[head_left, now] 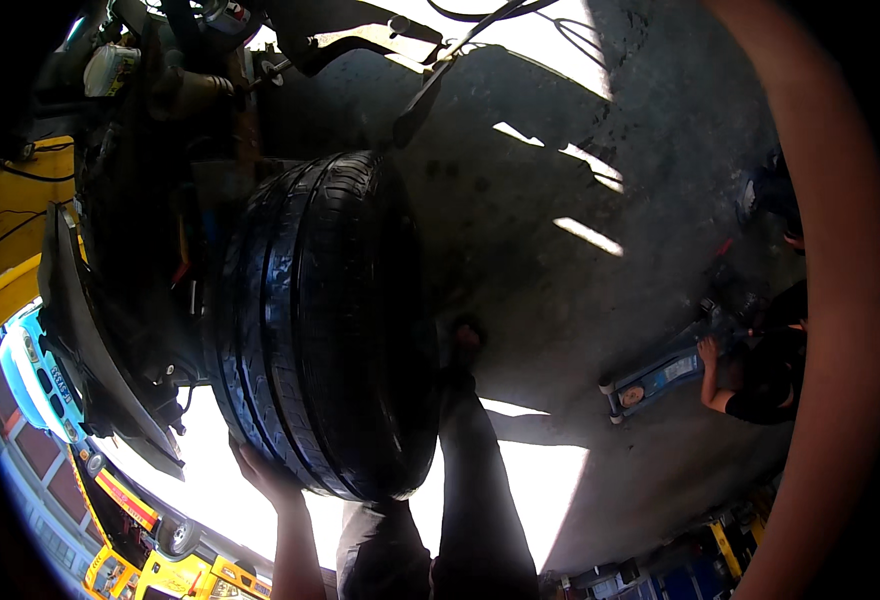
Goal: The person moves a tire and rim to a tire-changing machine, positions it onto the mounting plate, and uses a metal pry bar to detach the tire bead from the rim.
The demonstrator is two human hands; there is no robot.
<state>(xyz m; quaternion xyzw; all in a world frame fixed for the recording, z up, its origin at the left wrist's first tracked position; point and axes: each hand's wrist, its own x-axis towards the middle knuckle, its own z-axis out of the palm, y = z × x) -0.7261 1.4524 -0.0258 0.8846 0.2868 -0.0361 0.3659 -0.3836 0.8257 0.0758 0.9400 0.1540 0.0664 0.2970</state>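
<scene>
A large black tire (300, 330) stands upright in front of me, its grooved tread facing me. My left hand (260, 472) grips the near lower edge of its tread, and the fingertips are partly hidden against the rubber. The tire sits close beside dark vehicle parts on the left; whether it is attached to them cannot be made out in the shadow. My right forearm (845, 280) arcs up along the right rim of the view, and its hand lies outside the picture. My trouser legs (480, 500) show below the tire.
A dark curved body panel (100, 350) and a yellow post (30, 210) stand at left. On the right, a crouching person's hand (708, 352) touches a blue-grey floor jack (660, 383). A dark bar (450, 65) juts over the floor at the top. Yellow vehicles (175, 575) stand outside.
</scene>
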